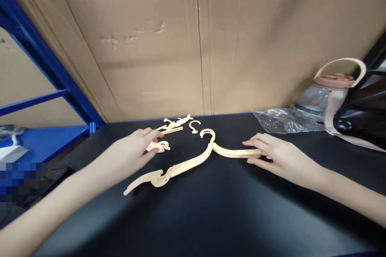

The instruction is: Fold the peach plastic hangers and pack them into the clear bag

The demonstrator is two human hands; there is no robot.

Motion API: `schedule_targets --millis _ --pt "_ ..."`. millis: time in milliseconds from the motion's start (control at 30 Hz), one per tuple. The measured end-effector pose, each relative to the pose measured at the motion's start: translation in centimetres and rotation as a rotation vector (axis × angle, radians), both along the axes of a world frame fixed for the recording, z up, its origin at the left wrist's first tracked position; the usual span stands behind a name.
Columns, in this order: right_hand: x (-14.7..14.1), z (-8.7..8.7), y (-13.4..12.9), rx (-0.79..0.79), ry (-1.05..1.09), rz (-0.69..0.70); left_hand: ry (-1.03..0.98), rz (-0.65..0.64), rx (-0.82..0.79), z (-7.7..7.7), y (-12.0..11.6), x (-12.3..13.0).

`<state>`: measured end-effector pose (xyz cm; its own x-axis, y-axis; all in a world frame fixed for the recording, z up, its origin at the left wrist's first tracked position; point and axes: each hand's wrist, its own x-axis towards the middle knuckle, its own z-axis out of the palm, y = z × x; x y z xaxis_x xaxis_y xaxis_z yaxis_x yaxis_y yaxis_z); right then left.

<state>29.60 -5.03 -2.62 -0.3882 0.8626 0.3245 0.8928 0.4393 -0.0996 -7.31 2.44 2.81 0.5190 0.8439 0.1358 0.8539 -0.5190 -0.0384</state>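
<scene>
A cream-coloured plastic folding clothes hanger [193, 163] lies on the black table, its hook pointing away from me and its left arm stretched out toward the front left. My right hand [273, 154] is at the end of the hanger's right arm, thumb on the near side and fingers on the far side. Farther left, my left hand [140, 148] reaches over loose hanger pieces [163, 145], thumb and fingers apart. Its fingers partly cover those pieces, and whether they touch is unclear. Behind them lie more cream pieces [177, 122] in a small heap, with a separate hook [194, 127] beside it.
A clear water bottle [316, 96] with a pink lid and strap stands at the back right, beside crumpled clear plastic [280, 120]. Cardboard [150, 48] walls the back of the black table [193, 217]. A blue metal frame [45, 60] rises on the left.
</scene>
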Motion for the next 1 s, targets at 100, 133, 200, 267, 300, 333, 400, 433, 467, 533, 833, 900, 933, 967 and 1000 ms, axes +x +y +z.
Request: schedule_targets --millis 100,133,200,267,300,333,400,433,467,533,833,900,933,967,1000 --pt "-0.2 0.2 0.5 0.011 -0.005 0.04 0.121 -0.146 -0.021 -0.1 2.1 -2.4" --pt "-0.5 0.2 0.7 0.005 -0.007 0.059 0.149 -0.173 -0.033 -0.3 2.5 -2.7" --pt "-1.0 0.3 1.1 -0.015 -0.013 0.087 0.186 -0.199 -0.027 -1.0 3.0 -2.7" --pt "-1.5 0.4 1.4 -0.025 -0.034 0.096 0.197 -0.21 -0.001 -1.3 3.3 -2.4" --pt "-1.7 0.4 1.6 -0.025 -0.048 0.097 0.187 -0.211 0.013 -1.3 3.5 -2.3" --pt "-1.8 0.4 1.7 -0.024 -0.061 0.091 0.166 -0.2 0.024 -1.1 3.8 -2.1" --pt "-1.9 0.4 1.8 -0.022 -0.075 0.071 0.113 -0.127 0.042 -0.7 4.8 -1.9" --pt "-1.9 0.3 1.8 -0.024 -0.074 0.057 0.091 -0.079 0.05 -0.5 5.5 -1.8" --pt "-1.9 0.3 1.8 -0.03 -0.071 0.044 0.078 -0.04 0.051 -0.4 6.2 -1.6" --pt "-1.8 0.2 1.6 -0.049 -0.066 0.023 0.063 -0.026 0.021 -0.5 7.7 -0.8" --pt "-2.9 3.9 4.1 0.051 -0.109 0.12 -0.108 0.016 -0.029 -3.0 10.9 5.4" --pt "-4.1 5.3 6.6 0.055 -0.122 0.158 -0.125 0.07 -0.038 -2.9 11.1 5.7" --pt "-4.8 5.7 8.0 0.039 -0.116 0.178 -0.136 0.089 -0.047 -2.8 11.1 5.6" --pt "-5.7 6.0 9.3 0.002 -0.112 0.196 -0.147 0.101 -0.059 -2.7 11.0 5.5" --pt "-6.6 6.1 10.6 -0.037 -0.103 0.187 -0.157 0.109 -0.072 -2.6 10.9 5.4"
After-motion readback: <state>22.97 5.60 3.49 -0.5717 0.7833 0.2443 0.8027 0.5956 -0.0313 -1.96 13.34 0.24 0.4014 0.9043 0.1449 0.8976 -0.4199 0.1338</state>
